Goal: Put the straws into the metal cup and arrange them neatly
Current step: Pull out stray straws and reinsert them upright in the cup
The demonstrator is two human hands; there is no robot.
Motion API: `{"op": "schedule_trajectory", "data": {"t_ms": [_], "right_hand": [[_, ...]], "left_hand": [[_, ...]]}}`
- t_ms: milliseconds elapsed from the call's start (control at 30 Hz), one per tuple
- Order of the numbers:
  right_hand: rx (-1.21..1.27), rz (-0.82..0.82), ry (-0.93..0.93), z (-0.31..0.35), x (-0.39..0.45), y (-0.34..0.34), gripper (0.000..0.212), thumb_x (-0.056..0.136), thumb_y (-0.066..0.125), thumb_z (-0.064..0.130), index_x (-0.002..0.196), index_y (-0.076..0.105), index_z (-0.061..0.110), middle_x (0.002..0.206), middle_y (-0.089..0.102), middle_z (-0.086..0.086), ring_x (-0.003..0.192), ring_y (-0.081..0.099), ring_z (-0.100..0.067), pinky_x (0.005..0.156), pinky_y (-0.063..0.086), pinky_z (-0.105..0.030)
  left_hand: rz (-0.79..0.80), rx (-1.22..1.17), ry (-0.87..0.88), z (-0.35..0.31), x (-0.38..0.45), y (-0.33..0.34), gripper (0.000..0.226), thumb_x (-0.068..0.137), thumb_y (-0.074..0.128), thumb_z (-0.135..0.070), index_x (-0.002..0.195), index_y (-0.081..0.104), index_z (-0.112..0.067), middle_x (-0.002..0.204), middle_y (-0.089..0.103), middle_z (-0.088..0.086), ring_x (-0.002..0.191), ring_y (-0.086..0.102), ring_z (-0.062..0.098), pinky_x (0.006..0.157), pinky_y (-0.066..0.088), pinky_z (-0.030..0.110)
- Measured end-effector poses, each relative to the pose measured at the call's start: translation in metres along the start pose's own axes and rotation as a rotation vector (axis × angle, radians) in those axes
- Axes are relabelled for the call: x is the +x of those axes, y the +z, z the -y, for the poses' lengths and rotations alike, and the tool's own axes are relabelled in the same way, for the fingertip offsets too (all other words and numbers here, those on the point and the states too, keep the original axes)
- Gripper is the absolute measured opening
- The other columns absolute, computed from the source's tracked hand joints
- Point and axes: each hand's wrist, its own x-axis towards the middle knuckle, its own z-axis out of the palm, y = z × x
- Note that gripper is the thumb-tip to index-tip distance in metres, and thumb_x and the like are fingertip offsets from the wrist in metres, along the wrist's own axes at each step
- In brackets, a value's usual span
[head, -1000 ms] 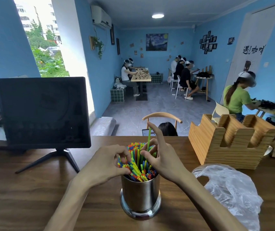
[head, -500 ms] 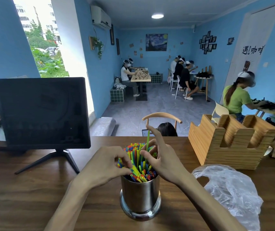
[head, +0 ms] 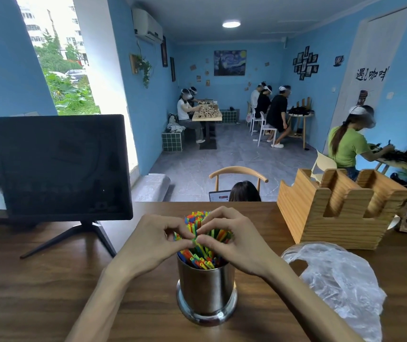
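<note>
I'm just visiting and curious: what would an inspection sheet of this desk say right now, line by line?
Surface: wooden table, brown, bare in front of the screen.
Job's things: metal cup stands upright, packed with coloured straws.
Clutter: crumpled plastic bag right of the cup; wooden holder behind the bag.
Hands: left hand and right hand meet over the straws, fingertips pinching the straw tops.
Cables: nothing seen.
Surroundings: dark screen on a stand at left; blue room with other people seated at tables.
</note>
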Motion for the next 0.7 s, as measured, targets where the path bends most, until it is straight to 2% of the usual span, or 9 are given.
{"op": "schedule_trajectory", "data": {"t_ms": [133,233,333,433,500,533,567,700], "right_hand": [[-0.068,0.015,-0.011,0.004,0.002,0.005,0.034,0.074,0.08,0.061,0.091,0.08,0.032,0.104,0.063,0.021,0.109,0.053,0.0,0.096,0.042,-0.024],[-0.059,-0.009,0.023,0.005,0.006,0.005,0.025,0.078,0.08,0.054,0.089,0.08,0.032,0.101,0.065,0.02,0.105,0.054,-0.001,0.093,0.046,-0.03],[-0.027,0.006,0.039,0.005,0.007,0.005,0.018,0.082,0.08,0.045,0.092,0.079,0.03,0.1,0.065,0.019,0.104,0.055,-0.002,0.092,0.046,-0.032],[-0.011,-0.018,0.016,0.006,0.006,0.003,0.013,0.088,0.077,0.039,0.093,0.077,0.027,0.093,0.065,0.02,0.098,0.055,-0.001,0.088,0.042,-0.021],[-0.01,-0.045,0.012,0.008,0.007,0.0,0.013,0.09,0.075,0.037,0.096,0.075,0.026,0.091,0.066,0.019,0.097,0.056,-0.001,0.086,0.035,-0.009],[0.002,-0.047,0.017,0.008,0.007,-0.001,0.012,0.09,0.074,0.037,0.098,0.075,0.028,0.092,0.066,0.019,0.097,0.056,-0.001,0.086,0.035,-0.008],[0.02,-0.041,0.024,0.009,0.008,-0.002,0.012,0.09,0.074,0.038,0.1,0.075,0.03,0.094,0.068,0.017,0.098,0.057,0.0,0.086,0.037,-0.009],[0.08,-0.054,0.048,0.007,0.011,-0.004,0.012,0.089,0.074,0.04,0.101,0.074,0.036,0.1,0.07,0.012,0.1,0.062,-0.002,0.086,0.05,-0.027]], "left_hand": [[-0.049,-0.053,-0.03,-0.001,0.002,0.001,0.012,0.076,0.089,-0.021,0.075,0.08,-0.03,0.051,0.054,-0.019,0.052,0.041,0.005,0.052,0.031,0.015],[-0.088,-0.085,-0.018,-0.001,0.003,0.001,0.014,0.078,0.087,-0.02,0.078,0.082,-0.033,0.048,0.048,-0.016,0.052,0.037,0.006,0.053,0.028,0.019],[-0.11,-0.076,0.026,-0.001,0.005,0.004,0.014,0.08,0.085,-0.016,0.083,0.082,-0.029,0.053,0.054,-0.023,0.053,0.039,0.005,0.054,0.03,0.015],[-0.164,-0.107,0.058,0.0,0.008,0.008,0.013,0.082,0.083,-0.017,0.087,0.082,-0.029,0.062,0.061,-0.023,0.056,0.044,0.004,0.056,0.034,0.015],[-0.21,-0.169,0.053,-0.001,0.009,0.012,0.012,0.081,0.083,-0.021,0.089,0.082,-0.03,0.075,0.071,-0.017,0.06,0.051,0.004,0.058,0.04,0.017],[-0.236,-0.192,0.054,-0.002,0.01,0.014,0.012,0.079,0.084,-0.021,0.088,0.082,-0.029,0.078,0.074,-0.014,0.061,0.052,0.004,0.059,0.041,0.017],[-0.262,-0.199,0.064,-0.002,0.012,0.016,0.012,0.078,0.085,-0.021,0.087,0.083,-0.028,0.078,0.074,-0.012,0.06,0.052,0.003,0.059,0.04,0.016],[-0.29,-0.132,0.132,-0.003,0.019,0.021,0.014,0.079,0.086,-0.018,0.092,0.084,-0.023,0.08,0.073,-0.011,0.065,0.056,0.002,0.059,0.039,0.012]]}}
